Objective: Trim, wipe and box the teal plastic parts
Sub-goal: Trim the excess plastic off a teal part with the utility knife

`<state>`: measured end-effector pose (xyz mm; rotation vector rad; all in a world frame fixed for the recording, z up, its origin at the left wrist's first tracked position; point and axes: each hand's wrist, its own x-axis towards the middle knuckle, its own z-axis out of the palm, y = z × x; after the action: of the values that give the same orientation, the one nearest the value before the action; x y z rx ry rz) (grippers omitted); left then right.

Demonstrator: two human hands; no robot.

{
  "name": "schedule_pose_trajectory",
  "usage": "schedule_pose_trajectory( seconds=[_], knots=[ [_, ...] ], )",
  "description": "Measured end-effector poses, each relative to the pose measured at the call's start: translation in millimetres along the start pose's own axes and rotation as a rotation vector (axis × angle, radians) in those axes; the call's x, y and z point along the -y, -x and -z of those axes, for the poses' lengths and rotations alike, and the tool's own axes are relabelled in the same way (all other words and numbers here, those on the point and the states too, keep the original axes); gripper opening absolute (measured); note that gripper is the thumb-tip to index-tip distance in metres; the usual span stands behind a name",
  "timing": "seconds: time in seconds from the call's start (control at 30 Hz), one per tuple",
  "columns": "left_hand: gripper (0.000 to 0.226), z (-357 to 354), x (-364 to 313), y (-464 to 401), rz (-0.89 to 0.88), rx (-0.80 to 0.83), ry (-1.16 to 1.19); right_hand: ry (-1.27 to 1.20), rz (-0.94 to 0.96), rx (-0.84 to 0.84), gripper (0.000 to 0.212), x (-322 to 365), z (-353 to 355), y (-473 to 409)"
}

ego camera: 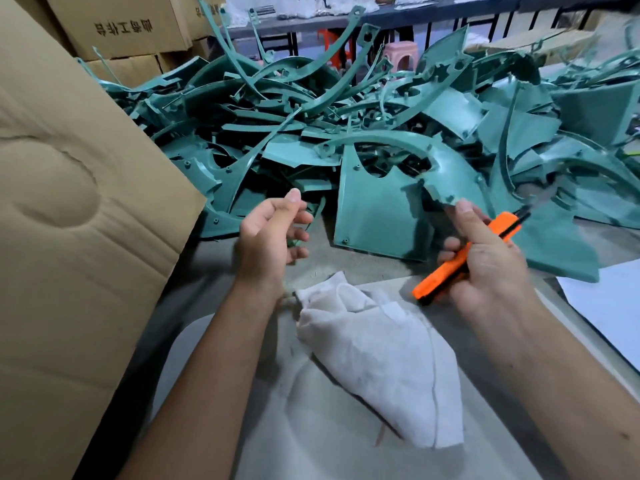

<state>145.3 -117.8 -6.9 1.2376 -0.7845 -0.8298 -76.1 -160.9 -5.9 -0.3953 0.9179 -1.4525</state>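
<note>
A big heap of teal plastic parts point(311, 116) covers the table's far half. Nearest me lies a flat teal panel point(374, 216) with a curved arch on top. My right hand point(485, 258) grips an orange utility knife point(460, 258), and its thumb tip touches the lower end of that arch. My left hand point(273, 233) hovers just left of the panel, fingers loosely curled, holding nothing. A crumpled white cloth point(381, 355) lies on the grey mat point(311, 427) below both hands.
A large cardboard box flap point(69, 220) stands along the left side. More cardboard boxes point(121, 26) are stacked at the back left. A white sheet point(609, 306) lies at the right edge. A pink stool point(401, 53) stands behind the heap.
</note>
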Motion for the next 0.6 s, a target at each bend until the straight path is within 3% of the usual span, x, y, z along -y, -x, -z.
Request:
schedule_pose_trajectory(
  seconds=[0.2, 0.33, 0.47, 0.5, 0.57, 0.6],
  knots=[
    [0.044, -10, 5, 7, 0.234, 0.249, 0.080, 0.046, 0.043, -0.060, 0.024, 7, 1, -4],
    [0.037, -18, 7, 14, 0.262, 0.314, 0.001, 0.193, 0.329, -0.124, 0.025, 13, 4, 2],
    [0.033, -20, 6, 15, 0.260, 0.312, -0.022, 0.991, 0.967, -0.153, 0.037, 28, 15, -4],
    [0.033, -21, 6, 15, 0.260, 0.318, -0.024, 1.187, 1.014, -0.157, 0.047, 31, 17, -6],
    [0.033, -21, 6, 15, 0.260, 0.323, -0.024, 1.417, 0.878, -0.122, 0.063, 32, 18, -11],
    [0.033, -22, 5, 15, 0.264, 0.322, -0.021, 1.466, 0.818, -0.114, 0.061, 31, 19, -14]
  ],
)
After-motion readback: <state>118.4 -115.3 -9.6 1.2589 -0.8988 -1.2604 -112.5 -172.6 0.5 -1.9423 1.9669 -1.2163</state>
